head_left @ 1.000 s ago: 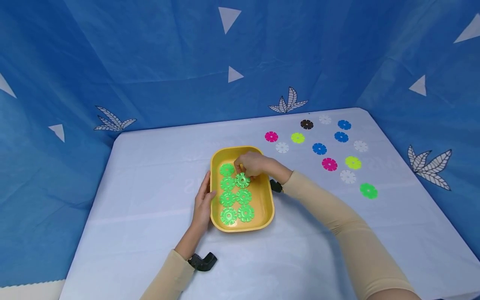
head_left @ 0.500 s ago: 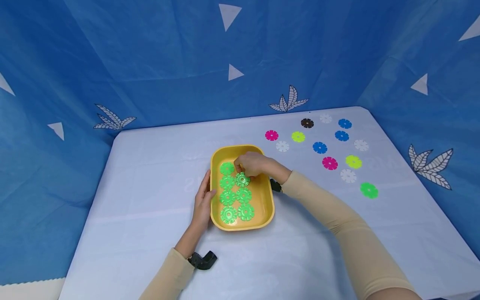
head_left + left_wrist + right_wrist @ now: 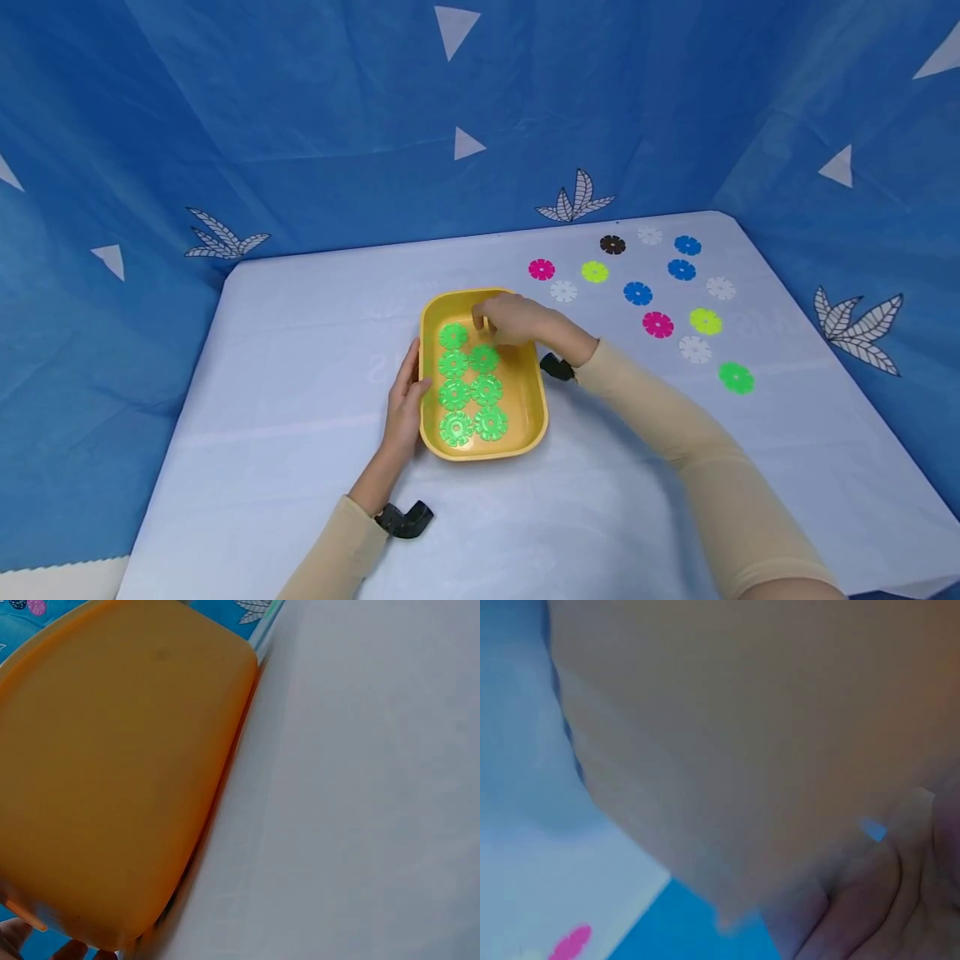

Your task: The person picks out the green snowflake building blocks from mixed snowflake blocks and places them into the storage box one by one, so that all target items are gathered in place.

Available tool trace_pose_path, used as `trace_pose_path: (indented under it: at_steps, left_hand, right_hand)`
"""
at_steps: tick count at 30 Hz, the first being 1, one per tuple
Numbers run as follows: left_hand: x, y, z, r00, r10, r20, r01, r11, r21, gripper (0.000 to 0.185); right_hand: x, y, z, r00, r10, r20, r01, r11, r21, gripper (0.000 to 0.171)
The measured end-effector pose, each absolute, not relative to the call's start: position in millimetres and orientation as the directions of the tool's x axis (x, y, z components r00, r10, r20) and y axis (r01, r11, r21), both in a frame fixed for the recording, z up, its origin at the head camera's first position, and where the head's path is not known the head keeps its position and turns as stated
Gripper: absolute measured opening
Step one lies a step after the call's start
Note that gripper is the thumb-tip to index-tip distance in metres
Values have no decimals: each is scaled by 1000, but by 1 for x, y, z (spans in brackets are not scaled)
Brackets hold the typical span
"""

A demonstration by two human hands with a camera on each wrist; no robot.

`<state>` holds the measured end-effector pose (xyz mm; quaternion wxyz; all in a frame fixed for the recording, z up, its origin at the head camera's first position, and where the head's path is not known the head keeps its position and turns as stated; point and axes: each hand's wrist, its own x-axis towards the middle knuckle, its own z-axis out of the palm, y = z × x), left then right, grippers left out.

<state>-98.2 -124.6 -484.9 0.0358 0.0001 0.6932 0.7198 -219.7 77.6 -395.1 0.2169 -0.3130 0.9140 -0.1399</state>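
Note:
My left hand (image 3: 405,412) grips the left side of a yellow plastic tray (image 3: 537,417), its thumb over the rim. In the left wrist view, the outer wall of the tray (image 3: 112,765) fills the left side, with fingertips (image 3: 71,949) at its lower edge. Several green snowflake discs (image 3: 456,427) lie in two columns on the tray floor. My right hand (image 3: 516,320) is over the tray's upper right part, fingers bent downward. Just below its fingers lies the topmost green disc (image 3: 483,359) of the right column. Nothing shows between those fingers; the right wrist view is blurred.
Loose snowflake discs lie on the white-covered table (image 3: 300,350) right of the tray: pink (image 3: 657,325), blue (image 3: 638,293), yellow (image 3: 706,321), white (image 3: 695,349), brown (image 3: 612,244) and green (image 3: 737,377). A blue curtain (image 3: 337,125) surrounds the table's back and sides.
My right hand has let go of the green disc at the top of the right column and moved slightly up and right. My left hand and the tray stay in place.

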Motion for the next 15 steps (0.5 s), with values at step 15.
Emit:
trace_pose_path:
  at_steps: [15]
  left_hand:
    - [-98, -122, -484, -998, 31, -54, -55, -31, 998, 62]
  right_hand:
    - [-176, 218, -383, -866, -424, -265, -120, 691, -712, 24]
